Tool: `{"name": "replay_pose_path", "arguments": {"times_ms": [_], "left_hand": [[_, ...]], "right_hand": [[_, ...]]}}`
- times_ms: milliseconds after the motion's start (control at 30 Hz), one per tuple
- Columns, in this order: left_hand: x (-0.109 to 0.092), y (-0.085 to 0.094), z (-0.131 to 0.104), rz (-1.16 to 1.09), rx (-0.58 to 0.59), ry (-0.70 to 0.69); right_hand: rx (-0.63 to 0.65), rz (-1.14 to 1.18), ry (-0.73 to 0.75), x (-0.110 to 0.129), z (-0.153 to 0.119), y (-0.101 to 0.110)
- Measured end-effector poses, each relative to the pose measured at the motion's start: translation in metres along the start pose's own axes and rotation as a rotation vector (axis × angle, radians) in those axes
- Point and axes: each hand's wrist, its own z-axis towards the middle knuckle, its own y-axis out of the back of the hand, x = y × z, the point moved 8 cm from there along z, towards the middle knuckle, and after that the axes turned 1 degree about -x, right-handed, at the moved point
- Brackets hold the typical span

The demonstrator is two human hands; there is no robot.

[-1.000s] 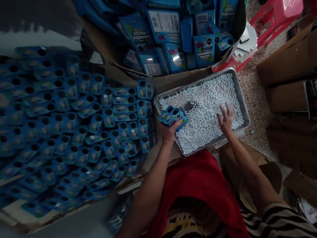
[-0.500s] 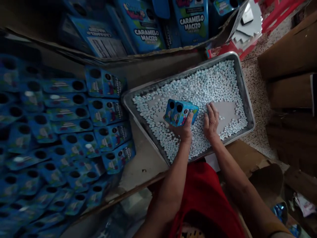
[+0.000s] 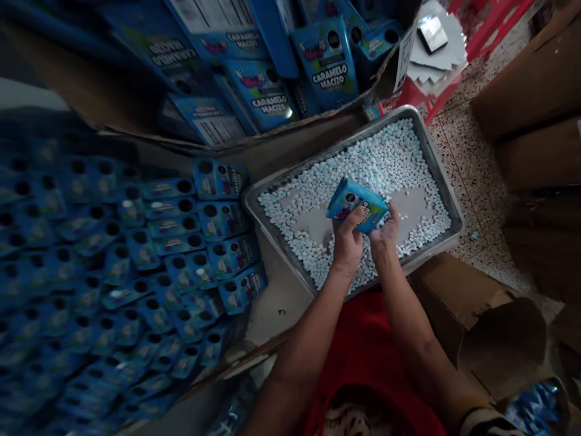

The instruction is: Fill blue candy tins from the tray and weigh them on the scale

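A blue printed box (image 3: 353, 200) is tilted over a metal tray (image 3: 290, 264) that holds a layer of small pale blue and white candies (image 3: 381, 148). My left hand (image 3: 349, 239) grips the box from below, its thumb on the printed face. At the box's right end my right hand (image 3: 385, 229) is cupped with its fingers curled against the edge; whether candies lie in it is too small to tell. Bare patches of tray bottom show on both sides of my hands.
Rows of blue boxes (image 3: 177, 224) fill the left side. A cardboard carton (image 3: 218, 146) of blue boxes stands beyond the tray. Brown cartons (image 3: 526, 115) stand right, an open carton (image 3: 481, 315) lower right, and a phone (image 3: 432, 33) upper right.
My right hand has lifted from the candies to the box's right end. The box, in my left hand, has turned so its printed face shows more. The whole view has shifted.
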Motion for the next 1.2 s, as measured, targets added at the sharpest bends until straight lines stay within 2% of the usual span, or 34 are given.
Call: {"name": "replay_pose_path", "arguments": {"times_ms": [100,233,333,433,567,700,833,967,1067,1200], "left_hand": [[-0.051,0.021,0.000,0.292,0.072,-0.257],[-0.103,0.056,0.011,0.529,0.123,-0.405],[-0.123,0.055,0.009,0.877,0.301,-0.603],[-0.128,0.050,0.001,1.043,0.390,-0.743],[-0.128,0.049,-0.005,1.052,0.358,-0.762],[-0.130,0.049,-0.004,0.987,0.344,-0.767],[-0.131,0.052,0.001,0.932,0.319,-0.711],[-0.131,0.054,0.003,0.929,0.297,-0.657],[-0.130,0.053,0.003,0.914,0.316,-0.628],[-0.128,0.053,0.007,0.893,0.349,-0.608]], "right_hand": [[-0.001,0.176,-0.140,0.016,-0.012,-0.014],[0.141,0.234,-0.259,0.042,-0.050,-0.043],[0.305,0.213,-0.262,0.055,-0.082,-0.073],[0.403,0.120,-0.177,0.061,-0.105,-0.102],[0.463,-0.027,0.006,0.065,-0.124,-0.134],[0.537,-0.232,0.180,0.070,-0.135,-0.155],[0.626,-0.413,0.324,0.073,-0.142,-0.167],[0.628,-0.503,0.421,0.072,-0.141,-0.174],[0.615,-0.522,0.446,0.069,-0.138,-0.180],[0.600,-0.526,0.409,0.063,-0.128,-0.183]]}}
